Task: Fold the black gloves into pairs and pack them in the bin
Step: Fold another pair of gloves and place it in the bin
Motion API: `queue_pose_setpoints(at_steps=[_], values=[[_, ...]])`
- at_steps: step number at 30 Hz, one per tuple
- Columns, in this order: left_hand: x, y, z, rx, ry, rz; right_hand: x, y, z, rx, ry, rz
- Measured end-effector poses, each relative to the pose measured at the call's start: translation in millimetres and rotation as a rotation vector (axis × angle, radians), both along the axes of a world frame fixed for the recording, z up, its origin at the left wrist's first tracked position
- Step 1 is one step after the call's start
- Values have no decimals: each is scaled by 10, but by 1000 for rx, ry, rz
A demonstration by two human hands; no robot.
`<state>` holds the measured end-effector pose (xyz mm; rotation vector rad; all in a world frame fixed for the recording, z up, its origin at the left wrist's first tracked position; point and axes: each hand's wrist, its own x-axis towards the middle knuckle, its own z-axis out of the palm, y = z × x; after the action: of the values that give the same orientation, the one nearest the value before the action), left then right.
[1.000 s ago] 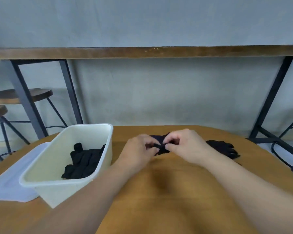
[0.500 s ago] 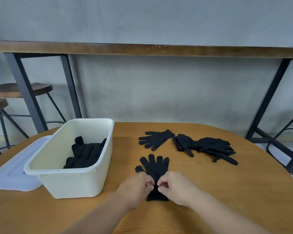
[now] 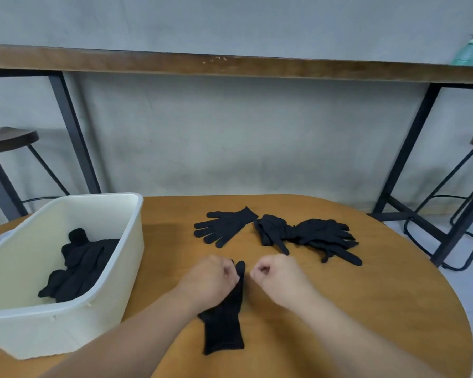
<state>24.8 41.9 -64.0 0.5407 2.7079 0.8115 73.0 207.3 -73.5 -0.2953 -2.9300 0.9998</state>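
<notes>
Grey wall and a long wooden counter (image 3: 230,64) on black legs are filling the background, while a rounded wooden table (image 3: 366,309) is spreading below. Near the middle of it a black glove (image 3: 225,326) is lying flat, its long axis running from 6 o'clock, where the cuff is sitting, to 12 o'clock, where the fingers are pointing. It is looking like plain dark knit, and no label or writing is showing on it. The left hand (image 3: 212,278) is resting over the glove's upper part with fingers curled, pinching at its fingertips. The right hand (image 3: 277,276) is sitting just beside it at 3 o'clock, fingers curled, gripping nothing visible. At 9 o'clock a cream bin (image 3: 112,282) is holding folded black gloves (image 3: 79,266). Toward 12 o'clock a single spread glove (image 3: 225,223) is pointing its fingers to 8 o'clock, and a loose heap of gloves (image 3: 311,233) is lying at 1 o'clock.
</notes>
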Motion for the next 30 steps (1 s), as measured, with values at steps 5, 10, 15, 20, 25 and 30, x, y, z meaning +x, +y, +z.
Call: queue_pose_setpoints(at_steps=[5,10,15,20,25,30], values=[[-540,531,71,117,4,136,-530,411,39,76,146,-191],[-953,804,-86,144,-30,182,-1076,498,-33,283,84,-185],[-1174,821,-246,248,-117,206,-1302,546,-124,424,84,-160],[-1160,778,-232,327,-144,212,-1267,675,-82,125,153,-214],[-1058,742,-44,402,-42,127,-1025,612,325,-426,137,-128],[-888,566,307,497,9,139,-777,559,639,-635,84,-118]])
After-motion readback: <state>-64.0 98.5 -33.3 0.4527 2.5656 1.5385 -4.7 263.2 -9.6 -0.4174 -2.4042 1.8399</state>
